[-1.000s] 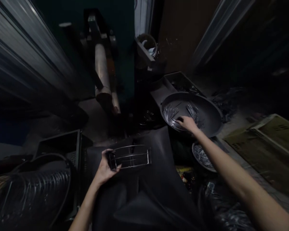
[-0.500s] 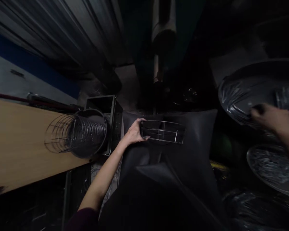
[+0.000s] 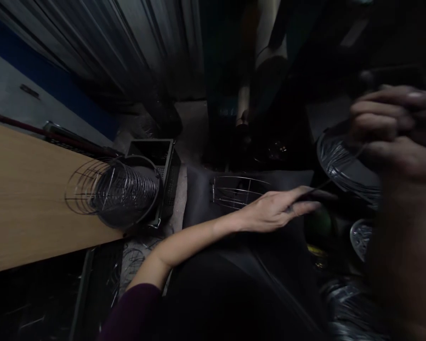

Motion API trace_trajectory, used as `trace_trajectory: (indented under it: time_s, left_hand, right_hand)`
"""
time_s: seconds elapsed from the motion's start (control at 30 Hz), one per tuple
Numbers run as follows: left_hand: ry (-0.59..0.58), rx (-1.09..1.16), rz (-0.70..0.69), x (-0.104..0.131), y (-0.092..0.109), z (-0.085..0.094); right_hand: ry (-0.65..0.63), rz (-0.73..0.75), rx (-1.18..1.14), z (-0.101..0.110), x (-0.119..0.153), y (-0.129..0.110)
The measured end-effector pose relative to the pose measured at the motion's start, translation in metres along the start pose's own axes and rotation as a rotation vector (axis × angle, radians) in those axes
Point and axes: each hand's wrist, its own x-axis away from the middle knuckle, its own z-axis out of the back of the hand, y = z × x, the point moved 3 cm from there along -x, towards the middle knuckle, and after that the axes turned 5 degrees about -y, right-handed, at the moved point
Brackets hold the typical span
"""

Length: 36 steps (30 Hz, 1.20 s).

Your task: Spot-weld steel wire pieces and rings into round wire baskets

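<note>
A small wire frame (image 3: 230,192) lies on the dark apron over the lap, partly covered by my left forearm. My left hand (image 3: 279,208) has reached past it to the right, its thumb and fingers around a thin dark wire (image 3: 328,182). The wire runs up toward my right hand (image 3: 390,121), which is raised at the right, its fingers curled and blurred around the wire's other end. Behind my right hand, a round tray (image 3: 362,173) holds loops of wire.
Stacked wire rings (image 3: 128,189) rest in a round container beside the wooden board (image 3: 39,203). Behind them stands a grey plastic crate (image 3: 170,175). A bowl of small metal pieces (image 3: 362,237) and a wire bundle (image 3: 351,308) lie at the lower right.
My left hand has let go of the wire frame and moved right to the thin wire. My right hand has risen from the tray, nearer the camera. The view has shifted slightly.
</note>
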Motion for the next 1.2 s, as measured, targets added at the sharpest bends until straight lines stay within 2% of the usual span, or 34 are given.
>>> trace_trajectory:
  time_s: [0.03,0.1,0.13,0.2,0.27,0.33,0.4,0.5,0.57,0.63,0.7,0.83,0.9,1.07,1.2]
  left_hand:
    - [0.004,0.065,0.039,0.003,-0.006,-0.003]
    - [0.101,0.181,0.074,0.01,-0.018,0.002]
    - [0.17,0.223,0.076,0.014,-0.023,0.008]
    - [0.273,0.266,0.097,0.016,-0.03,0.023]
    - [0.269,0.252,0.181,0.017,-0.032,0.039]
    - [0.228,0.136,0.261,0.024,-0.031,0.053]
    - [0.264,-0.093,0.268,0.037,-0.028,0.065]
    - [0.327,-0.484,0.159,0.061,-0.038,0.071]
    - [0.29,-0.626,0.109,0.069,-0.059,0.067]
    - [0.308,-0.642,0.076,0.068,-0.081,0.065]
    - [0.341,-0.609,0.018,0.06,-0.093,0.069]
    - [0.256,-0.619,-0.118,0.038,-0.086,0.094]
    - [0.266,-0.625,-0.189,0.029,-0.079,0.112]
    - [0.402,-0.594,-0.431,0.007,-0.075,0.14]
    - [0.53,-0.612,-0.498,-0.007,-0.074,0.148]
  right_hand:
    - [-0.11,-0.115,-0.21,-0.014,-0.004,-0.023]
    - [-0.225,-0.306,-0.557,-0.038,-0.006,-0.057]
    - [-0.25,-0.348,-0.663,-0.051,-0.002,-0.067]
    - [-0.295,-0.291,-0.692,-0.075,0.015,-0.071]
    - [-0.349,-0.12,-0.525,-0.099,0.038,-0.06]
    - [-0.334,-0.062,-0.415,-0.118,0.055,-0.037]
    - [-0.311,-0.148,-0.481,-0.133,0.059,-0.014]
    - [-0.373,-0.36,-0.643,-0.149,0.048,0.004]
    - [-0.414,-0.455,-0.691,-0.156,0.04,0.005]
    - [-0.407,-0.491,-0.742,-0.159,0.032,0.001]
    - [-0.372,-0.474,-0.795,-0.158,0.023,-0.003]
    - [-0.278,-0.415,-0.852,-0.151,-0.005,-0.013]
    - [-0.244,-0.405,-0.871,-0.147,-0.021,-0.017]
    - [-0.234,-0.337,-0.872,-0.146,-0.054,-0.03]
    - [-0.254,-0.261,-0.811,-0.146,-0.066,-0.036]
